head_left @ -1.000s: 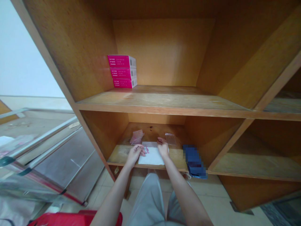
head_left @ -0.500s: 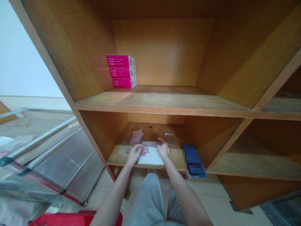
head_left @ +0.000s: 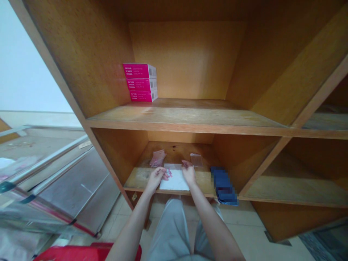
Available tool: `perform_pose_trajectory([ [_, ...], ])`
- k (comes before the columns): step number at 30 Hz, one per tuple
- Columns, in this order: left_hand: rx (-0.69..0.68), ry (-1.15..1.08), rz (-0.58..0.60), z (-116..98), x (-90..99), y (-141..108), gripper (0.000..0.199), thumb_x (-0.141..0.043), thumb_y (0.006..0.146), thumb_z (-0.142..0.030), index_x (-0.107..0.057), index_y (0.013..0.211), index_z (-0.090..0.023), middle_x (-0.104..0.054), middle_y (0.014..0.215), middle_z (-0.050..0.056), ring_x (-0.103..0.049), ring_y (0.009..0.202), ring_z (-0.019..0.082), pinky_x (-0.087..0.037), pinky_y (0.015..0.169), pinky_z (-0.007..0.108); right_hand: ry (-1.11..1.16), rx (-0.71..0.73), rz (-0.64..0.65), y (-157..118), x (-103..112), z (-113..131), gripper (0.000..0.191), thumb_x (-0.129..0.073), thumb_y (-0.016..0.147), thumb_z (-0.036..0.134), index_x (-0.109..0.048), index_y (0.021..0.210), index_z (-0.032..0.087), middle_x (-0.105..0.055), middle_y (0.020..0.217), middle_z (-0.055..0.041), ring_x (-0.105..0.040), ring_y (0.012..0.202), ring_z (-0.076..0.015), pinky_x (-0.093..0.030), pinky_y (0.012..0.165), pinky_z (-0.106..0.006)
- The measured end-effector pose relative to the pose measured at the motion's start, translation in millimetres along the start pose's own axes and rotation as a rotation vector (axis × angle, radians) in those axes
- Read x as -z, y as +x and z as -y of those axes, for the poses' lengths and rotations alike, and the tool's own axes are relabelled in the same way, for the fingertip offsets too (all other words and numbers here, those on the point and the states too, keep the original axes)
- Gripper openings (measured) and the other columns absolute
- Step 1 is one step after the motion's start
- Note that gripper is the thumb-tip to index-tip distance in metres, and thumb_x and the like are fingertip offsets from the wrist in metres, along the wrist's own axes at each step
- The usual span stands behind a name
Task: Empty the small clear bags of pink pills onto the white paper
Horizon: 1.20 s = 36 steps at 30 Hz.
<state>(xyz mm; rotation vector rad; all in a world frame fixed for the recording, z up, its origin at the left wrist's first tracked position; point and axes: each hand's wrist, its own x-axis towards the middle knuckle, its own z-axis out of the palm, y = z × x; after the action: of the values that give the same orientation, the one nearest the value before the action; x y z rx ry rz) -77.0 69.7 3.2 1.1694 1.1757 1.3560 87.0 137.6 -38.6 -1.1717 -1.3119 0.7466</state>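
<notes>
A white sheet [head_left: 175, 182] lies at the front of the lower shelf, with several small pink pieces [head_left: 170, 173] on its upper left part. My left hand [head_left: 157, 177] rests at the sheet's left edge, its fingers loosely bent and apart beside the pink pieces. Over the sheet's upper right side is my right hand [head_left: 188, 171], fingers slightly curled and apart, with nothing visible in them. Behind my left hand sits a pile of clear bags with pink contents [head_left: 158, 158]. A flat clear plastic bag [head_left: 196, 160] lies just behind and right of my right hand.
A dark blue, pixelated item [head_left: 224, 185] lies at the right, overhanging the shelf's front edge [head_left: 174, 192]. Above, three pink boxes [head_left: 140, 82] are stacked on the upper shelf [head_left: 190, 112]. A metal-framed rack [head_left: 62, 181] stands left, and something red [head_left: 89, 252] lies below.
My right hand's fingers have shifted very slightly over the sheet. My left hand stays in nearly the same place by the pink pieces.
</notes>
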Motion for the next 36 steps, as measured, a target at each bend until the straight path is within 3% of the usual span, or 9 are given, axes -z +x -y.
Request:
perform_pose_trajectory([
  [9, 0.02, -0.19, -0.041, -1, 4.6, -2, 0.025, -0.059, 0.069, -0.035, -0.055, 0.079, -0.012, -0.062, 0.061, 0.002, -0.058, 0.05, 0.012, -0.045, 0.054, 0.024, 0.057, -0.037, 0.007, -3, 4, 8, 0.027, -0.046, 0.067, 0.019, -0.061, 0.089, 0.014, -0.065, 0.093, -0.0101, -0.06, 0.086, -0.019, -0.045, 0.082, -0.033],
  [23, 0.014, -0.235, -0.095, 1, 4.1, -3, 0.023, -0.057, 0.07, -0.033, -0.055, 0.079, -0.013, -0.061, 0.062, 0.002, -0.057, 0.05, 0.01, -0.044, 0.055, 0.023, 0.068, -0.041, 0.037, -3, 5, 7, 0.027, -0.044, 0.066, 0.018, -0.06, 0.088, 0.015, -0.065, 0.092, -0.0089, -0.061, 0.085, -0.0184, -0.045, 0.083, -0.033],
  [26, -0.02, -0.189, -0.138, 1, 1.4, -4, 0.024, -0.056, 0.07, -0.035, -0.054, 0.079, -0.013, -0.06, 0.061, 0.001, -0.056, 0.049, 0.011, -0.043, 0.053, 0.024, 0.073, -0.04, 0.04, -4, 5, 8, 0.026, -0.044, 0.067, 0.019, -0.06, 0.088, 0.016, -0.065, 0.093, -0.0085, -0.06, 0.086, -0.0184, -0.045, 0.084, -0.034],
  [31, -0.161, -0.007, -0.354, -1, 0.0, -4, 0.019, -0.053, 0.071, -0.032, -0.055, 0.079, -0.016, -0.057, 0.057, -0.001, -0.052, 0.049, 0.011, -0.04, 0.051, 0.022, 0.123, -0.033, 0.043, -5, 6, 6, 0.026, -0.046, 0.067, 0.019, -0.059, 0.089, 0.016, -0.065, 0.092, -0.0075, -0.061, 0.087, -0.0181, -0.045, 0.084, -0.033],
  [36, -0.315, 0.303, -0.474, -25, 12.1, 14, 0.017, -0.058, 0.064, -0.023, -0.059, 0.081, -0.019, -0.061, 0.08, 0.004, -0.056, 0.073, 0.017, -0.041, 0.07, 0.027, 0.107, -0.044, 0.04, -3, 5, 2, 0.026, -0.046, 0.067, 0.019, -0.06, 0.088, 0.016, -0.065, 0.092, -0.0075, -0.061, 0.086, -0.0183, -0.045, 0.083, -0.034],
])
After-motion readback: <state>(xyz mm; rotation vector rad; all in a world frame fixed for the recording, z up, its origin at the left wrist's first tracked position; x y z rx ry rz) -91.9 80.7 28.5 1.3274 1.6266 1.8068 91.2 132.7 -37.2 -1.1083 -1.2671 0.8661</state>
